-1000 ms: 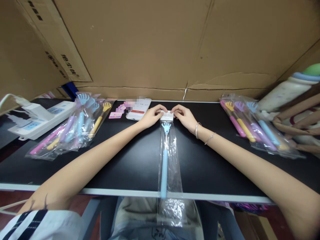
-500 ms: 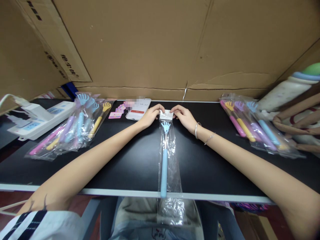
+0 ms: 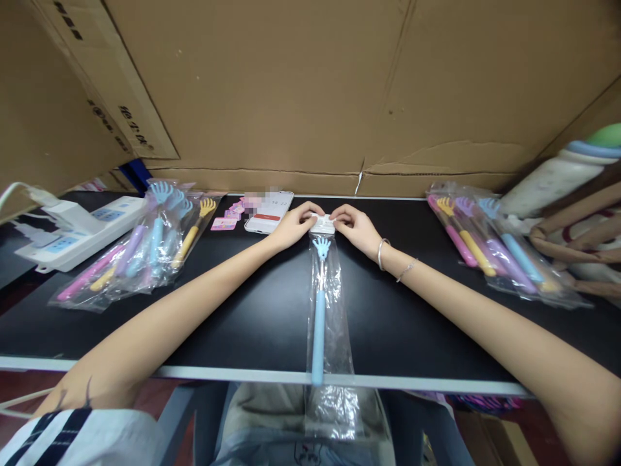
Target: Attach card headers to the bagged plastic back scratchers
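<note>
A small white card (image 3: 323, 224) with faint print lies at the top end of a clear plastic bag (image 3: 336, 310). My left hand (image 3: 295, 226) pinches its left side with thumb and fingertips. On the right side, my right hand (image 3: 356, 228) pinches it the same way. Inside the bag is a blue back scratcher (image 3: 319, 323) with a hand-shaped head pointing away from me and its handle end at the table's front edge. The bag's lower end hangs over that edge above my lap. Whether the card is inside the bag or on it, I cannot tell.
Bagged back scratchers (image 3: 155, 239) lie at left and more bagged back scratchers (image 3: 504, 246) at right. A power strip (image 3: 82, 233), a phone (image 3: 269, 213) and pink cards (image 3: 224, 224) are also on the black table (image 3: 233, 310). A bottle (image 3: 557, 178) stands far right, before cardboard walls (image 3: 272, 84).
Both thumbs and fingertips have shifted slightly inward over the card's sides. The bag and the blue back scratcher lie practically where they were.
</note>
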A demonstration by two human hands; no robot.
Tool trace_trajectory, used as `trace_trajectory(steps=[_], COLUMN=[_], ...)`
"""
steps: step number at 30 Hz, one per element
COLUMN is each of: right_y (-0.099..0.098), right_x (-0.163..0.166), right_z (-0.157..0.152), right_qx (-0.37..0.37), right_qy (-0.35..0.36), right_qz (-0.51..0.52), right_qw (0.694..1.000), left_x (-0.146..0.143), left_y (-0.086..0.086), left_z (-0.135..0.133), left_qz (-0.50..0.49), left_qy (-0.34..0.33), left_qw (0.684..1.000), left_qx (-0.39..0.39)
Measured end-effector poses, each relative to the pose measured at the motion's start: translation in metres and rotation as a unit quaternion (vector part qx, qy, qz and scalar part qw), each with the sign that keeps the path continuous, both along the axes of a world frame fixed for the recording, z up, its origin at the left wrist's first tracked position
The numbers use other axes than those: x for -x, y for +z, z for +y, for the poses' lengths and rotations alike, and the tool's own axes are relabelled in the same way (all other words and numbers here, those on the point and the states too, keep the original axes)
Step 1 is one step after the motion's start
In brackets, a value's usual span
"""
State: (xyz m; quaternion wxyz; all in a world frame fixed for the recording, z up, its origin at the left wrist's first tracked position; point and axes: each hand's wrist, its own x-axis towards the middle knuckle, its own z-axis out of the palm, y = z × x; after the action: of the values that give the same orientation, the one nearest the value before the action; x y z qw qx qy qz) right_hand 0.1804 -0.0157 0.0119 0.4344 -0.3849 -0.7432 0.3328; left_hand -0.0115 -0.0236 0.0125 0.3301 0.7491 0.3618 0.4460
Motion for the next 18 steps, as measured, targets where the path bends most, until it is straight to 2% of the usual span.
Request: trace_trajectory(steps=[18], right_y=[0.0063], right_x=[0.003], right_z=[-0.0059], right_qx=[0.003], right_qy=[0.006], right_qz=[-0.007], right_qw=[1.0], left_x=[0.001], left_y=[0.0007], left_z=[-0.0012], left_qz=[0.0], left_qy=[0.0], left_qw=[1.0], left_qx=[0.01])
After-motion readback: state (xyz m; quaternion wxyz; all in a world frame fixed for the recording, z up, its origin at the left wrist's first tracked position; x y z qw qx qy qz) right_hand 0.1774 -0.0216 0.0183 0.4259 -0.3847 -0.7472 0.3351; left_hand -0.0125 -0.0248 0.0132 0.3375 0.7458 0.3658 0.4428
